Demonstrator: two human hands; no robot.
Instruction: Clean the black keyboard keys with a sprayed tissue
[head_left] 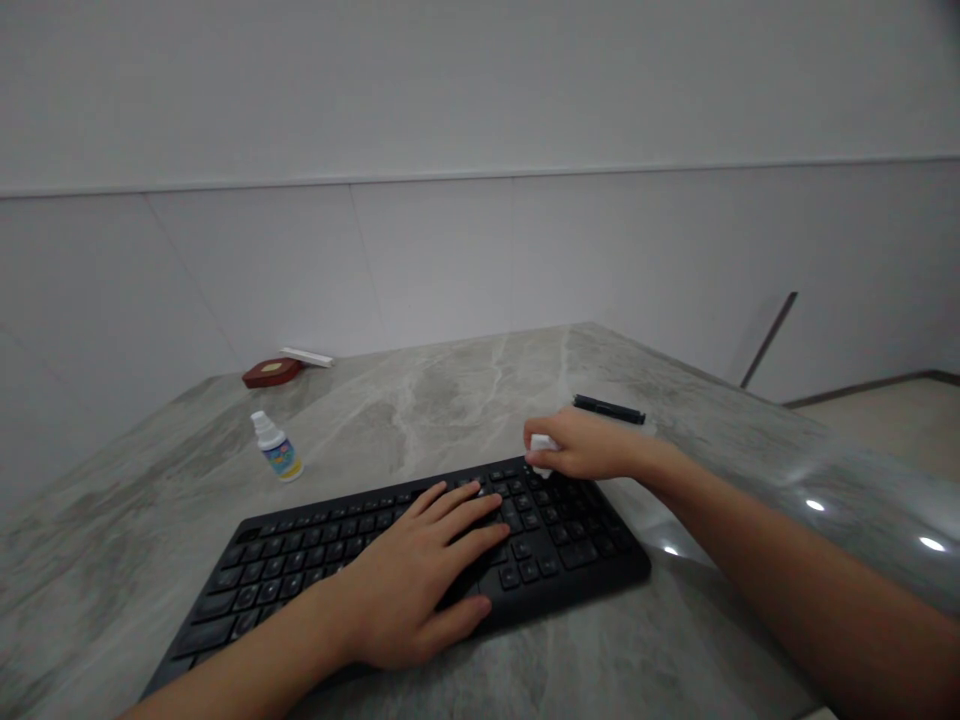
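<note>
A black keyboard (345, 548) lies at a slant on the marbled table. My left hand (420, 575) rests flat across its middle and right keys, fingers spread, covering part of the keys. At the keyboard's upper right, my right hand (574, 445) is closed around a small white wad (544, 455) that looks like tissue or a wipe. The wad touches or hovers just over the top of the number pad; I cannot tell which. Most of the wad is hidden by the fingers.
Behind the keyboard's left part stands a small white bottle (279, 450) with a blue and yellow label. A black pen (609, 409) lies beyond my right hand. Near the wall (450, 250) are a dark red case (270, 373) and a flat white strip (307, 356).
</note>
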